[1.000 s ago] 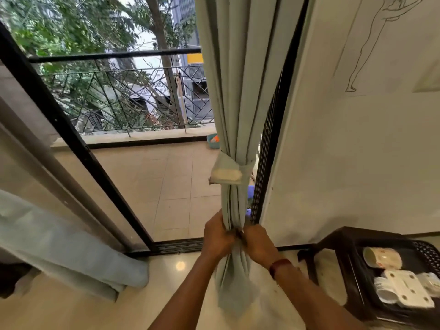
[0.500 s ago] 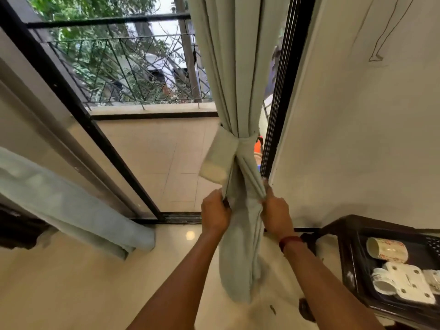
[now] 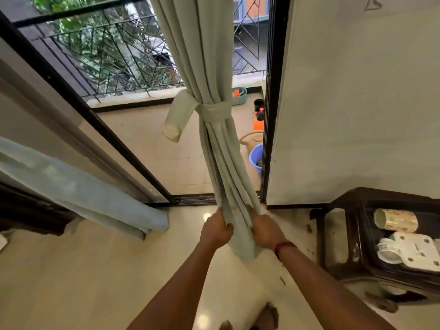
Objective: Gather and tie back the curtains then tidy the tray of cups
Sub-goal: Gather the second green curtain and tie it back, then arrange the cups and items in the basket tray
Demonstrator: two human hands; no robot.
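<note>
- Fabric at far left: second curtain (image 3: 78, 186), pale, blurred, slanting down to the floor. Untied as far as can be seen; upper part cut off by the frame edge.
- At centre, curtain (image 3: 214, 55) gathered into one bundle before the open doorway, cinched by a tie band (image 3: 212, 109) of the same cloth, loose end sticking out to the left.
- Looks soft, light and limp, with pleats likely to slip apart if released. Best taken by the whole bundle below the band, not by one fold.
- Fastening of the band on the far side, out of sight; cannot tell how firmly held.
- Low on the bundle's left edge, left hand (image 3: 215, 231) with fingers curled tight on the cloth.
- On the right edge at the same height, right hand (image 3: 264, 232) clamped on the cloth too, fingertips hidden in the folds. Hem hanging just below, between the wrists.
- At right, dark stool (image 3: 333, 206) against the wall, carrying the tray (image 3: 367, 231), well apart from both hands.
- Patterned cup (image 3: 395, 220) lying on its side. Nearer, white cup (image 3: 387, 252) tipped beside a white upturned piece (image 3: 419, 253), hard to identify.
- Probably ceramic: hard, smooth, breakable. Better lifted singly by body or handle.
- Right part of tray cut off, so number of cups unknown.
</note>
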